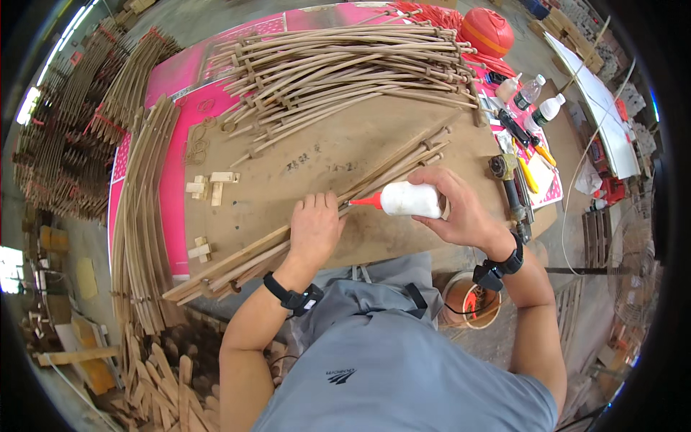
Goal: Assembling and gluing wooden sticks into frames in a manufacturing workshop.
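Observation:
My left hand (314,229) presses flat on a bundle of long curved wooden strips (252,252) that lies diagonally across the brown board (324,162). A white glue bottle with a red nozzle (407,199) sits sideways in my right hand (453,205). Its red tip points left and sits close to the strips, just right of my left fingers. Both wrists wear black bands.
A big pile of curved wooden strips (345,68) covers the far side of the board. More strip stacks (140,209) lie at the left. Small wood blocks (212,186) rest on the board. Bottles (536,101), hand tools (515,191) and a red ball (487,30) sit at the right.

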`<action>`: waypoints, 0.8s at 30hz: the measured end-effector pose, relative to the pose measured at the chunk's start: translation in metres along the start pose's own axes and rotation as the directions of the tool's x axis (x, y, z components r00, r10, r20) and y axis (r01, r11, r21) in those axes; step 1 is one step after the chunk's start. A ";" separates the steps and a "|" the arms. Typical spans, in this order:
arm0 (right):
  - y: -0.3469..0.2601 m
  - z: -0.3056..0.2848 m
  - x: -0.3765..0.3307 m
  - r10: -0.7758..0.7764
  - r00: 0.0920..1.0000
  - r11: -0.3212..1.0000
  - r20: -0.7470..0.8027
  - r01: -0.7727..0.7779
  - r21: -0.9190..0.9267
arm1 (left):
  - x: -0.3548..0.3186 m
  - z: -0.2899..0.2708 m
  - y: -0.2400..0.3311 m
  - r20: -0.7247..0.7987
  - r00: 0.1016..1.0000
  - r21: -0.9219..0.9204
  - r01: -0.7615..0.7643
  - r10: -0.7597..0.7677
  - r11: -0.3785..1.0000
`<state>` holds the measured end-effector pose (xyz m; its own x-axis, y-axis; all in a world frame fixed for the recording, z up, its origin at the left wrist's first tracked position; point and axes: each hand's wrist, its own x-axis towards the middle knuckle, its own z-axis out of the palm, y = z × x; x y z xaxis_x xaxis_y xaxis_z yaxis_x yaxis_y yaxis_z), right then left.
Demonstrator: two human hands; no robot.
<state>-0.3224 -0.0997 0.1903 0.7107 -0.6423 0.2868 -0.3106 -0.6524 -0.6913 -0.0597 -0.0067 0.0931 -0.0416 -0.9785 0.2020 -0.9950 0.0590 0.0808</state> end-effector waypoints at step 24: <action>-0.012 0.005 0.018 -0.112 0.981 0.975 0.161 0.140 -0.173 | 0.000 0.007 0.000 -0.038 0.998 -0.096 0.039 -0.042 0.995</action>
<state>-0.3026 -0.1012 0.2001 0.8332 -0.4920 0.2523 -0.3125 -0.7955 -0.5192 -0.0605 -0.0077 0.0866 0.0041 -0.9719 0.2352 -0.9824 0.0400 0.1824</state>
